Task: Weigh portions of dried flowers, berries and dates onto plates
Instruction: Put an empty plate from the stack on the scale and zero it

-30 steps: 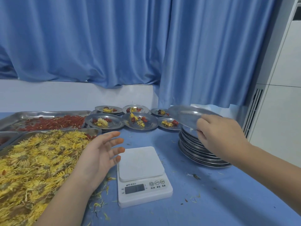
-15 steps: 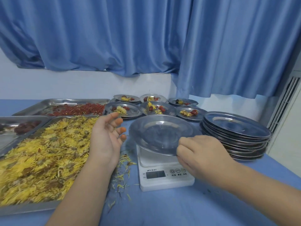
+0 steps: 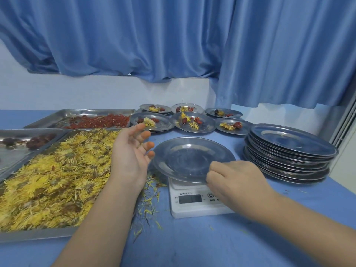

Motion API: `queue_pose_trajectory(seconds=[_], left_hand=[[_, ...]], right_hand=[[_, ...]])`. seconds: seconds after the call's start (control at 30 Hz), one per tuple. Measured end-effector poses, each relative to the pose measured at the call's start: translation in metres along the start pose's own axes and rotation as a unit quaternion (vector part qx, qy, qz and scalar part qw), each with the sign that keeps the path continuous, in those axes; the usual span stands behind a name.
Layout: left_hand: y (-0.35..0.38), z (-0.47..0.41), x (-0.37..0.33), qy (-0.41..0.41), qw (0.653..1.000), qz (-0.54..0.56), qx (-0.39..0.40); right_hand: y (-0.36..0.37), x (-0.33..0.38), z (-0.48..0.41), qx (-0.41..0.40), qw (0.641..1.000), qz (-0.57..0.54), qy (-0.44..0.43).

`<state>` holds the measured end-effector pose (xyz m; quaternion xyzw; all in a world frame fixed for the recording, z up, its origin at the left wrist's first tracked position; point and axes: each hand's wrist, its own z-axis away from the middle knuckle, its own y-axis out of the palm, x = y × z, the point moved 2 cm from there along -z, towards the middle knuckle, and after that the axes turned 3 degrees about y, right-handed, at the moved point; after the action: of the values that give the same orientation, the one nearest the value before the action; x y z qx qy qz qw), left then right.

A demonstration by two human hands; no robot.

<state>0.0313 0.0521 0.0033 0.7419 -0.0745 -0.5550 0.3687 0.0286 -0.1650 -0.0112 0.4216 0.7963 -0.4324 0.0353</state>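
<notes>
An empty steel plate [image 3: 189,158] lies on the white digital scale [image 3: 192,202] in the middle of the blue table. My right hand [image 3: 234,183] pinches the plate's near right rim and hides part of the scale's buttons. My left hand [image 3: 131,154] hovers with spread, relaxed fingers just left of the plate, over the edge of the tray of yellow dried flowers [image 3: 50,176]. Behind that stand a tray of red berries [image 3: 100,120] and a tray of dark dates [image 3: 28,140].
Several filled plates [image 3: 193,123] with flowers, berries and dates sit at the back of the table. A tall stack of empty plates [image 3: 289,151] stands at the right. Loose petals [image 3: 149,207] lie on the cloth left of the scale. Blue curtains hang behind.
My right hand took a plate off the stack, carried it left and set it down on the scale. My left hand stayed beside the scale.
</notes>
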Motion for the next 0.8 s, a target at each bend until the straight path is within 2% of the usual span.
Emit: queue_pose_trajectory(seconds=[0.13, 0.23, 0.37, 0.57, 0.8], left_hand=[[0.000, 0.000, 0.000, -0.005, 1.000, 0.000, 0.001], [0.000, 0.000, 0.000, -0.008, 1.000, -0.001, 0.004], [0.000, 0.000, 0.002, -0.009, 1.000, -0.007, 0.009], [-0.001, 0.001, 0.004, -0.010, 1.000, -0.026, 0.010], [0.000, 0.001, 0.004, -0.017, 0.999, -0.039, 0.010]], right_hand=[[-0.005, 0.001, 0.010, 0.020, 0.998, -0.052, 0.027], [-0.013, -0.002, 0.024, 0.007, 0.995, -0.093, 0.031], [-0.014, -0.016, 0.049, 0.003, 0.988, -0.124, 0.090], [0.008, -0.031, 0.075, 0.096, 0.930, -0.260, 0.240], [0.013, -0.027, 0.074, 0.171, 0.885, -0.329, 0.282]])
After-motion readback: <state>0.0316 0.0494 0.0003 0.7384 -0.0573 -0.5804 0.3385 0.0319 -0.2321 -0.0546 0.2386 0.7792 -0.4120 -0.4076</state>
